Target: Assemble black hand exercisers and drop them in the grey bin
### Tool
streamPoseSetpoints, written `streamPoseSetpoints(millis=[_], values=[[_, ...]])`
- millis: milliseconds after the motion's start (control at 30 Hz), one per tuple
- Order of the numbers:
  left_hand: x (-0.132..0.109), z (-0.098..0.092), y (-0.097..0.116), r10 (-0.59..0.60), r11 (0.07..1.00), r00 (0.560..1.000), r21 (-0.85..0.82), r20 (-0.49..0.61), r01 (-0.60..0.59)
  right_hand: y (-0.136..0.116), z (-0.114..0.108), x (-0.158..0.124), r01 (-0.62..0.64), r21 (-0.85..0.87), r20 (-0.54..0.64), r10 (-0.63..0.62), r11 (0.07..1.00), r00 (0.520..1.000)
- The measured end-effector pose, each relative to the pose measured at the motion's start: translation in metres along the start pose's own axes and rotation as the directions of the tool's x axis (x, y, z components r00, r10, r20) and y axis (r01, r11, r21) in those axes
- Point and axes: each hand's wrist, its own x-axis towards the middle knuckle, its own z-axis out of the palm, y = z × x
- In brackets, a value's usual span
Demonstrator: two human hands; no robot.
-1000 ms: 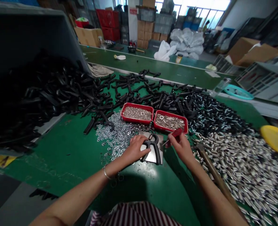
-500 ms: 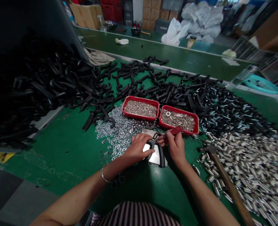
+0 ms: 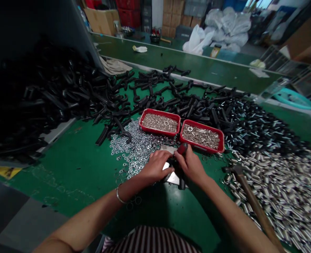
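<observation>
Now our left hand (image 3: 157,167) clamps down, fingers curled, on a black handle (image 3: 182,183) lying on a steel plate (image 3: 168,149) on the bench (image 3: 66,168), while our right hand (image 3: 190,166) grips a red screwdriver (image 3: 182,148) just above it, beside two red trays (image 3: 159,122).

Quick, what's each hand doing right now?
Left hand: closed, holding a black plastic handle.
Right hand: closed, holding a red-handled screwdriver.

Washers (image 3: 130,151) left of metal plate (image 3: 168,149), hammer (image 3: 252,205) right, two trays (image 3: 159,121) behind.
</observation>
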Motion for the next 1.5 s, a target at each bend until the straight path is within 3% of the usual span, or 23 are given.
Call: streamPoseSetpoints(millis=[133, 233, 400, 600, 733, 800, 867, 933, 1000, 1067, 1133, 1200, 1267, 1300, 1400, 1500], values=[[0.001, -0.003, 0.004, -0.009, 0.999, 1.0, 0.039, 0.0, 0.009, -0.007, -0.012, -0.013, 0.059, 0.487, -0.13, 0.006, 0.871, 0.991], [0.001, -0.004, 0.002, -0.004, 1.0, 1.0, 0.016, 0.012, 0.004, 0.008, -0.014, -0.018, 0.029, 0.545, -0.232, 0.117, 0.838, 0.966], [0.0, -0.003, -0.001, 0.012, 1.0, 1.0, -0.016, 0.013, -0.011, 0.038, -0.003, -0.02, -0.094, 0.481, -0.193, 0.21, 0.872, 0.958], [-0.001, -0.002, -0.001, -0.005, 0.999, 1.0, -0.032, 0.001, 0.005, 0.037, 0.002, -0.023, -0.113, 0.426, -0.147, 0.192, 0.898, 0.97], [0.0, 0.0, -0.002, -0.008, 0.999, 1.0, -0.036, 0.002, 0.008, 0.037, 0.008, -0.027, -0.137, 0.103, -0.198, 0.156, 0.985, 0.968], [0.0, 0.0, -0.001, -0.005, 0.999, 1.0, -0.031, 0.011, 0.005, 0.034, 0.012, -0.025, -0.124, -0.118, -0.202, 0.099, 0.985, 0.974], [0.0, -0.001, 0.001, -0.003, 1.0, 1.0, -0.012, 0.016, 0.003, 0.025, 0.012, -0.019, -0.114, -0.216, -0.16, 0.08, 0.97, 0.984], [0.002, -0.003, 0.005, -0.009, 1.0, 1.0, 0.022, 0.015, 0.009, 0.009, 0.01, -0.014, -0.077, -0.122, -0.105, 0.065, 0.99, 0.992], [0.003, -0.004, 0.008, -0.017, 0.998, 1.0, 0.056, 0.02, 0.016, -0.012, 0.006, -0.012, -0.009, 0.163, -0.112, 0.028, 0.987, 0.993], [0.002, -0.004, 0.01, -0.017, 0.997, 1.0, 0.078, 0.02, 0.015, -0.026, -0.001, -0.016, 0.066, 0.462, -0.176, 0.018, 0.884, 0.984], [-0.002, -0.002, 0.01, -0.009, 0.997, 1.0, 0.075, 0.015, 0.008, -0.023, -0.012, -0.023, 0.073, 0.586, -0.192, 0.05, 0.807, 0.98], [-0.006, -0.002, 0.007, 0.006, 0.999, 1.0, 0.043, 0.017, -0.007, -0.002, -0.029, -0.032, -0.051, 0.497, -0.086, 0.108, 0.866, 0.99], [-0.006, -0.007, 0.004, 0.059, 0.998, 0.998, 0.011, 0.028, -0.059, 0.031, -0.05, -0.042, -0.228, 0.197, 0.072, 0.218, 0.953, 0.973], [-0.002, -0.012, 0.001, 0.094, 0.995, 0.995, 0.014, 0.022, -0.095, 0.046, -0.061, -0.047, -0.259, 0.0, 0.103, 0.258, 0.966, 0.961], [0.029, -0.041, -0.015, 0.161, 0.977, 0.985, 0.151, -0.06, -0.151, 0.073, -0.093, -0.054, -0.194, -0.417, 0.046, 0.234, 0.888, 0.971], [0.081, -0.076, -0.04, 0.087, 0.906, 0.98, 0.423, -0.176, -0.005, 0.063, -0.108, -0.036, -0.058, -0.533, -0.043, 0.042, 0.844, 0.998]])
